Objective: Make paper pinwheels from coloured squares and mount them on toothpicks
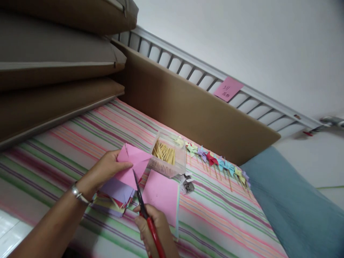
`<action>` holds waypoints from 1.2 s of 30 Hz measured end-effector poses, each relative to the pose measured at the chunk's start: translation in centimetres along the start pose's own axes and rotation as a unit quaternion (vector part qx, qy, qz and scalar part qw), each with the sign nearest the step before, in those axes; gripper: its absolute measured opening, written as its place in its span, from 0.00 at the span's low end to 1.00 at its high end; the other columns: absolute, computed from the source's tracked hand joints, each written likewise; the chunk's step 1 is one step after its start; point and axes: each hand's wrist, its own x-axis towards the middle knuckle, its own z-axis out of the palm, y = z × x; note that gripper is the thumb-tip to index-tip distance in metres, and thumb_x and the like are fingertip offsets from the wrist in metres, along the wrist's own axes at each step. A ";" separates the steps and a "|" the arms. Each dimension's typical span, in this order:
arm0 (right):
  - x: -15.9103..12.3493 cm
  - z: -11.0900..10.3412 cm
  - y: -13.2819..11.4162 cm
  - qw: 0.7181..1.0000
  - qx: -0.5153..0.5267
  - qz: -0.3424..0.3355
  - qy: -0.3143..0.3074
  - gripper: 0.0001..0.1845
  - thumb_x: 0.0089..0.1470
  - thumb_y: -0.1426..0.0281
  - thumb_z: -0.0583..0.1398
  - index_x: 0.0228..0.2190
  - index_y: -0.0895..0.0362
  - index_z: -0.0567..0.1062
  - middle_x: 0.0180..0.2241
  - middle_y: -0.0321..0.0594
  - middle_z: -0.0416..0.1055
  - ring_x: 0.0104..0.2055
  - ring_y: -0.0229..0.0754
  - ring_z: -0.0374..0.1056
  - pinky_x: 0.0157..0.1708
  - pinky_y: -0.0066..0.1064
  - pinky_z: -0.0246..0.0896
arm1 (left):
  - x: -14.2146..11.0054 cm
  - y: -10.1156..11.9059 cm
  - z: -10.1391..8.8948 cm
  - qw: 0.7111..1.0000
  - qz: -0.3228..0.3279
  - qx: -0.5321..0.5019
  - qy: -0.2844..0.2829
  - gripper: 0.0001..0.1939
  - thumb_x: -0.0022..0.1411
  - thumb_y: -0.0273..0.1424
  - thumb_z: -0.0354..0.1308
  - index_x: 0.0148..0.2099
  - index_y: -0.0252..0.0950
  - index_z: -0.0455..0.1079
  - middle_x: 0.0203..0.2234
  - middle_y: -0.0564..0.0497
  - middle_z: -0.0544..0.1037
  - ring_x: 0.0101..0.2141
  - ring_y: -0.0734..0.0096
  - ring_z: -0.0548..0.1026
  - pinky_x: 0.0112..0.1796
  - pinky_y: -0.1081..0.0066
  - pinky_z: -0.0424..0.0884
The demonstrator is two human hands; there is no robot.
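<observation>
Striped cloth (220, 218) extended beneath papers and tools. Brown board (182, 104) stood along its far side. Row of paper pinwheels (211, 159) lay near board, running rightward from clear box (180, 157). Stack of pink paper (161, 195) lay nearer than box, just beside it. Right hand (159, 224) gripped red-handled scissors (154, 233), blades reaching over pink sheet (140, 159). Left hand (110, 165) pinched that sheet, raised above pile of coloured papers (118, 190). Slender sticks (163, 154) filled box's left part.
</observation>
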 end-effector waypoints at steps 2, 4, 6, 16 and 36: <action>0.0 0.0 0.2 1.000 0.001 0.004 -0.002 0.20 0.48 0.56 0.60 0.37 0.58 0.74 0.18 0.29 0.54 0.18 0.31 0.50 0.16 0.22 0.45 | 0.0 0.0 0.0 1.000 0.003 0.002 -0.002 0.13 0.44 0.33 0.64 0.35 0.34 0.73 0.25 0.52 0.78 0.24 0.66 0.74 0.25 0.72 0.66; 0.0 0.1 0.2 1.000 0.000 0.004 0.001 0.19 0.48 0.57 0.60 0.37 0.58 0.74 0.18 0.30 0.55 0.18 0.32 0.51 0.16 0.22 0.45 | 0.0 0.0 0.0 1.000 0.001 0.002 -0.004 0.13 0.44 0.32 0.64 0.35 0.34 0.73 0.26 0.51 0.78 0.26 0.65 0.74 0.27 0.71 0.67; 0.0 0.1 0.1 1.000 -0.003 0.002 0.004 0.18 0.48 0.58 0.60 0.37 0.58 0.73 0.18 0.30 0.55 0.19 0.32 0.52 0.18 0.23 0.47 | 0.0 0.0 0.0 1.000 -0.001 0.001 -0.005 0.13 0.44 0.32 0.64 0.36 0.34 0.72 0.26 0.51 0.78 0.26 0.64 0.75 0.27 0.70 0.67; 0.5 -0.8 -0.3 0.994 -0.094 -0.048 0.010 0.10 0.44 0.74 0.59 0.32 0.59 0.76 0.18 0.29 0.54 0.22 0.33 0.51 0.23 0.24 0.50 | 0.2 0.4 -1.0 0.999 0.008 -0.036 0.031 0.16 0.44 0.32 0.65 0.38 0.33 0.72 0.26 0.51 0.79 0.25 0.66 0.74 0.26 0.71 0.67; 3.1 -4.4 -4.0 0.963 0.093 -0.216 0.133 0.23 0.41 0.70 0.62 0.42 0.54 0.68 0.28 0.33 0.65 0.26 0.35 0.63 0.25 0.25 0.58 | -0.5 -0.7 3.3 0.959 -0.063 -0.026 -0.274 0.12 0.46 0.28 0.64 0.36 0.32 0.72 0.24 0.51 0.77 0.23 0.72 0.72 0.23 0.76 0.63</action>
